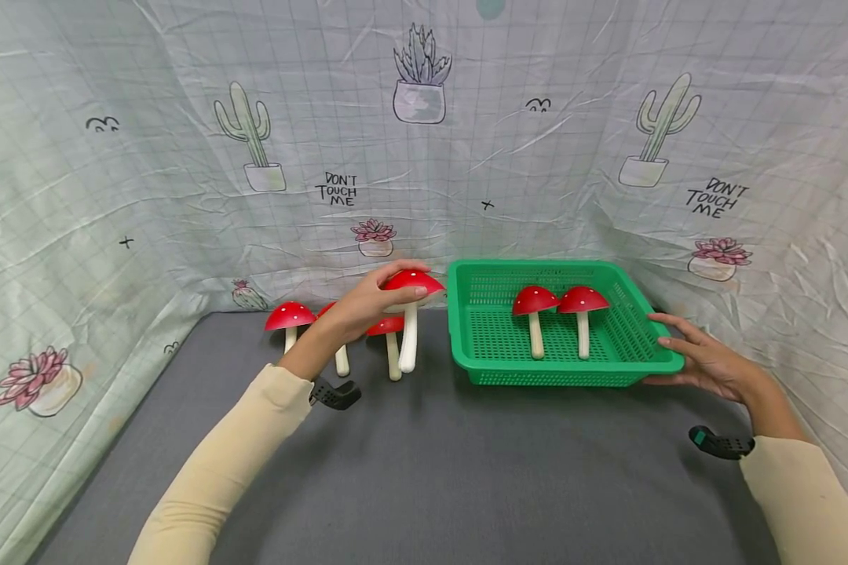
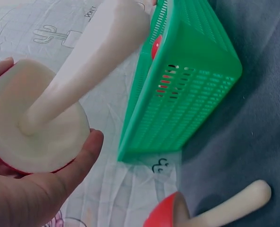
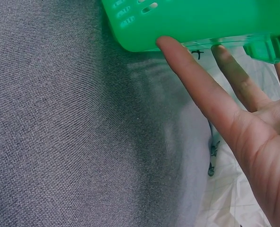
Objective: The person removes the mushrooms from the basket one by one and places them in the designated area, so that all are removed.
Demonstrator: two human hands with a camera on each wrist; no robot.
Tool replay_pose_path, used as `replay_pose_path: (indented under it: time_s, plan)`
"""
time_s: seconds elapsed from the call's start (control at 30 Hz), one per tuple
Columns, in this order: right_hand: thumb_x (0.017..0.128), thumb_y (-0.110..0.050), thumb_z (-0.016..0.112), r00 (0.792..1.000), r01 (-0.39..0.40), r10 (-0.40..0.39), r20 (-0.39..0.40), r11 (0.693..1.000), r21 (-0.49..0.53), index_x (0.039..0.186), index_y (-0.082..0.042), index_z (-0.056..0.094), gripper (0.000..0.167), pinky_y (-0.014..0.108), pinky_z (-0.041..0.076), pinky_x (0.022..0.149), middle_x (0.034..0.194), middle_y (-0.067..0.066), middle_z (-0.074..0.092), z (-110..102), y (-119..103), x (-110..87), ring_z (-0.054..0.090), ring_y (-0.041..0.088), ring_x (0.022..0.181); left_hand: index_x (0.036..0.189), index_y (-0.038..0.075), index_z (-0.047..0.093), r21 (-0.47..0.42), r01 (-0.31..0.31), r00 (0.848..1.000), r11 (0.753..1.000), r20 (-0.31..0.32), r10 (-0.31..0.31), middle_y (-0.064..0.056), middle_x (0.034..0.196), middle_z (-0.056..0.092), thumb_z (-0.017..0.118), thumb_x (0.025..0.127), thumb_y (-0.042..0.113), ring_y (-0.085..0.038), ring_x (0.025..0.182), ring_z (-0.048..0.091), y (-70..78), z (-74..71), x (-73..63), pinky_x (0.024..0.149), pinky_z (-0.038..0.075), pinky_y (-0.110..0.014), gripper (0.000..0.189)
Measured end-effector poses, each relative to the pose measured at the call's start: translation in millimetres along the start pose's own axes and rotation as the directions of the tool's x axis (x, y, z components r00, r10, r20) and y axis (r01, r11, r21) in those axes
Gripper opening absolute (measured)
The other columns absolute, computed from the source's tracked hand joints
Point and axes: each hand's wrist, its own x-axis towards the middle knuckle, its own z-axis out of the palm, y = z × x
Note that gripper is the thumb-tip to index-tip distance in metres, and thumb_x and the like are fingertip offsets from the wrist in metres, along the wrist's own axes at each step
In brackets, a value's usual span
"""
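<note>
My left hand (image 1: pixel 359 308) grips a toy mushroom (image 1: pixel 409 337) by its red, white-spotted cap, holding it above the table left of the green basket (image 1: pixel 565 366). In the left wrist view, the white underside of the held mushroom (image 2: pixel 50 151) faces the camera, with thumb and fingers around the cap's rim. My right hand (image 1: pixel 714 362) is at the basket's right end; the right wrist view shows its fingers (image 3: pixel 196 85) extended against the green wall. Inside the basket lie two red-capped mushrooms, a left one (image 1: pixel 535 300) and a right one (image 1: pixel 583 299).
Three more mushrooms lie on the dark grey table (image 1: pixel 424 486) by my left hand: a left one (image 1: pixel 290 315), a partly hidden middle one (image 1: pixel 342 362) and a right one (image 1: pixel 393 357). A fabric backdrop (image 1: pixel 424 157) with printed cacti encloses the back and sides.
</note>
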Motion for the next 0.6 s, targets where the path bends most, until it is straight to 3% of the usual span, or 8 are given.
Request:
replay_pose_path:
  time_s: [0.43,0.6]
  plan:
    - [0.112,-0.009,0.029,0.999,-0.021,0.02,-0.034,1.0,-0.013,0.16,-0.029,0.014,0.054,0.06,0.052,0.094,0.145,0.007,0.014,4.4,-1.7,-2.5,0.065,0.024,0.116,0.137,0.022,0.062,0.079,-0.052,0.998,0.996,-0.014,0.053,0.002,0.142,0.053,0.074,0.093,0.027,-0.028,0.123,0.055,-14.8,-16.4,-24.6,0.096,0.054,-0.039,0.046]
    - [0.112,-0.009,0.029,0.999,-0.016,0.016,-0.031,1.0,-0.019,0.162,-0.029,0.008,0.057,0.06,0.052,0.095,0.145,0.007,0.013,5.4,-3.3,-1.2,0.065,0.023,0.117,0.137,0.024,0.062,0.125,-0.025,0.999,0.992,-0.035,0.029,-0.001,0.14,0.055,0.075,0.092,0.028,-0.028,0.118,0.057,-22.8,-25.4,-32.2,0.093,0.055,-0.038,0.047]
